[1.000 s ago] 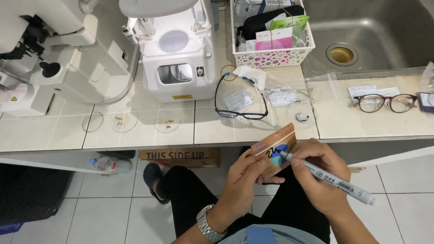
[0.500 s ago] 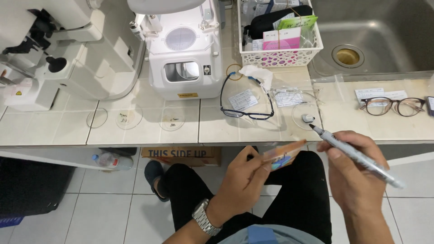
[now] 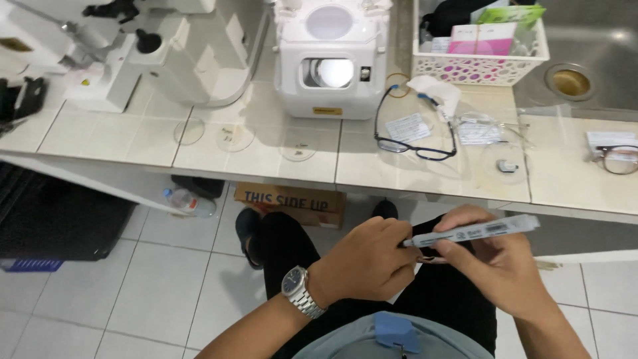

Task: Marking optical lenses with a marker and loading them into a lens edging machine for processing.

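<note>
Both hands meet over the lap at the lower middle of the head view, joined by one grey marker pen (image 3: 473,232). Its long axis runs nearly level, rising slightly from nine o'clock toward three o'clock, so its tip end sits at the left hand and its tail juts past the right. The right hand (image 3: 500,266) curls its fingers around the barrel from below and behind, grasping it firmly. The left hand (image 3: 369,258), with a metal wristwatch (image 3: 300,290) on its wrist, is clenched at the pen's nine o'clock end, fingertips pinched on that end; whether it grips a cap or the tip itself I cannot tell, since the knuckles hide it. Neither hand is nearer: both are on the pen. Outward toward twelve o'clock lies the tiled counter (image 3: 266,153), where black-framed glasses (image 3: 415,133) rest on paper slips, with a small round piece (image 3: 506,165) at about one o'clock. Farther on stand a white machine (image 3: 332,60), a white basket (image 3: 478,60) and a steel sink (image 3: 585,66). Beneath the counter a cardboard box (image 3: 292,203) sits on the floor.
</note>
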